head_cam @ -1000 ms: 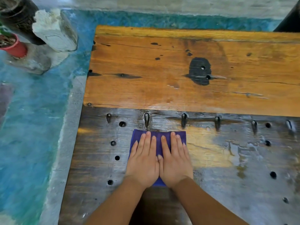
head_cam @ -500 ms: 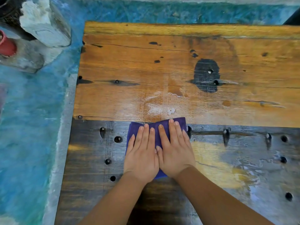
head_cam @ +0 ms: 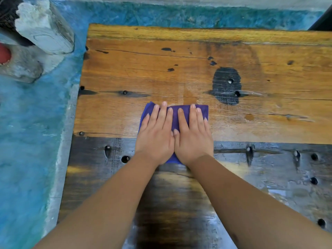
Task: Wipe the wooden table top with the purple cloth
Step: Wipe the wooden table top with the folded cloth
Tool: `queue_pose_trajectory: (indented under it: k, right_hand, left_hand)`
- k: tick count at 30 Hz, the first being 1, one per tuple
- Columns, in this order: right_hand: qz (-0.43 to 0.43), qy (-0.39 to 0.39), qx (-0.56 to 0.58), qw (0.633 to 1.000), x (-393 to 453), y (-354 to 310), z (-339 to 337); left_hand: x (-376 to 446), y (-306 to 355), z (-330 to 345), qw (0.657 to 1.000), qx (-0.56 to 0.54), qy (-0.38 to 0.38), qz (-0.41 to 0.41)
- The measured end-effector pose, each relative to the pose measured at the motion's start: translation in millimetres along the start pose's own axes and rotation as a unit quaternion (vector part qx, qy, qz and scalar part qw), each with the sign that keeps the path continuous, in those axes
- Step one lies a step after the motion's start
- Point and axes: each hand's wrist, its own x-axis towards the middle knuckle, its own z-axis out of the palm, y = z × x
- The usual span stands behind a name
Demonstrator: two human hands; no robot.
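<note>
The purple cloth (head_cam: 173,115) lies flat on the wooden table top (head_cam: 197,56), across the seam between the orange far plank and the dark near plank. My left hand (head_cam: 156,137) and my right hand (head_cam: 192,139) press down on it side by side, palms flat, fingers stretched forward and thumbs touching. Most of the cloth is hidden under the hands; its far edge and a bit of its near edge show.
The dark near plank (head_cam: 269,186) is wet and shiny, with several round holes and bolt heads. A black patch (head_cam: 226,85) marks the orange plank. Left of the table lie grey stone blocks (head_cam: 43,29) and a red pot (head_cam: 4,54) on the blue-green floor (head_cam: 27,141).
Both hands have slid the cloth away from me, from the dark near plank over the seam onto the orange plank. A wet streak stays behind them.
</note>
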Motion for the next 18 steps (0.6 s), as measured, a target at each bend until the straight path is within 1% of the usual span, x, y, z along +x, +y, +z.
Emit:
queue_pose_trajectory:
  k: [7, 14, 18]
  right_hand:
    - [-0.006, 0.029, -0.005, 1.000, 76.9, 8.1, -16.3]
    - [-0.002, 0.069, -0.021, 0.997, 182.4, 16.5, -41.8]
    - [-0.011, 0.095, -0.034, 0.995, 235.5, 21.1, -54.8]
  left_hand:
    - [74.3, -10.9, -16.0, 1.000, 0.015, 0.015, -0.002]
    - [180.6, -30.4, -37.7, 0.998, 0.018, 0.051, 0.020]
    - [234.1, -37.7, -46.1, 0.997, 0.023, 0.069, 0.013]
